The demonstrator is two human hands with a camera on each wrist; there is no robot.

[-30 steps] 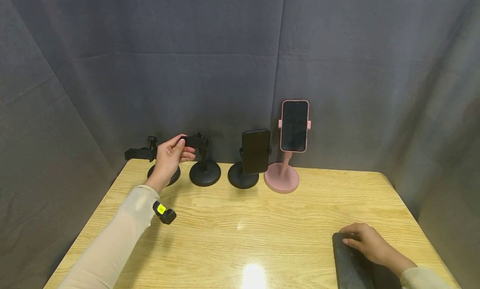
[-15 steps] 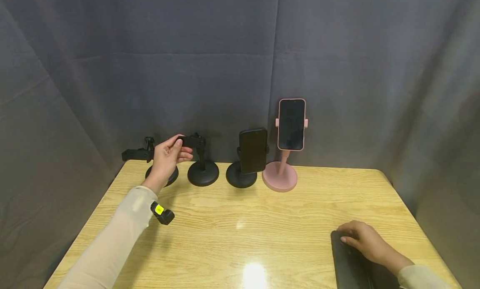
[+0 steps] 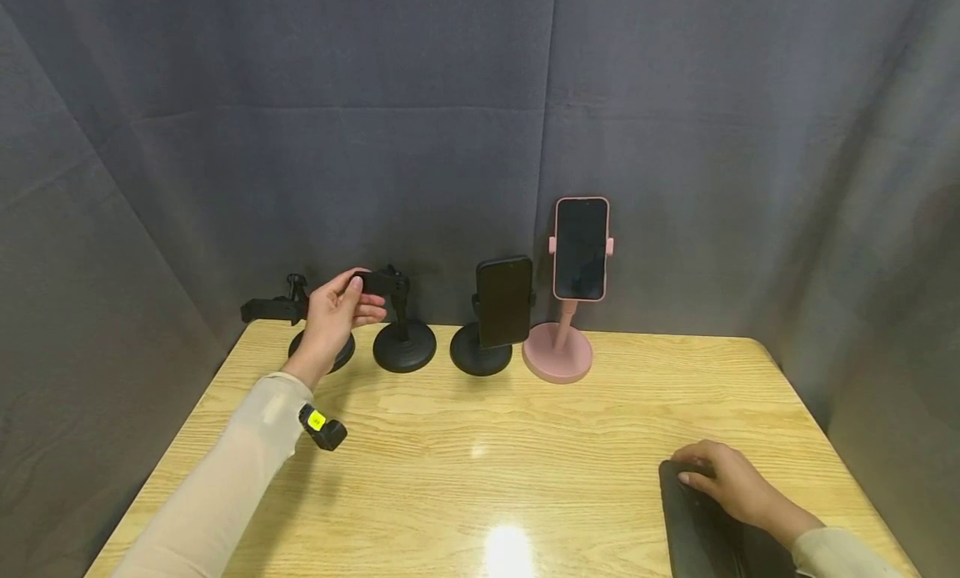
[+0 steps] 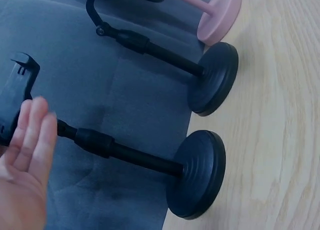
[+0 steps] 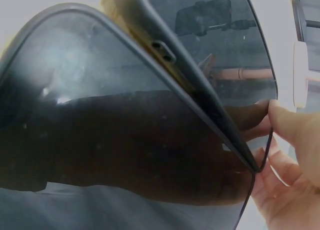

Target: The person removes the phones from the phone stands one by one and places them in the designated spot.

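My left hand (image 3: pixel 333 311) pinches the black clamp head (image 3: pixel 378 283) of a phone stand between thumb and fingers. That stand's round base (image 3: pixel 405 347) rests on the table, and its holder carries no phone. In the left wrist view the hand's fingers (image 4: pixel 35 140) lie against the clamp (image 4: pixel 15 97); the thumb is hidden. At the front right, my right hand (image 3: pixel 735 486) grips the far end of a dark phone (image 3: pixel 682 520). The right wrist view shows thumb and fingers (image 5: pixel 285 120) at that phone's edge (image 5: pixel 274 90), with a second dark phone (image 5: pixel 125 140) close beside it.
Left of my left hand stands another black phone stand (image 3: pixel 273 309) without a phone. To the right are a black stand holding a phone (image 3: pixel 504 303) and a pink stand (image 3: pixel 558 353) holding a pink-cased phone (image 3: pixel 581 248). A grey curtain (image 3: pixel 390 144) hangs behind the wooden table (image 3: pixel 450 444).
The head view has shifted slightly, so everything appears a little further left. Both hands keep their hold, and the stands have not moved on the table.
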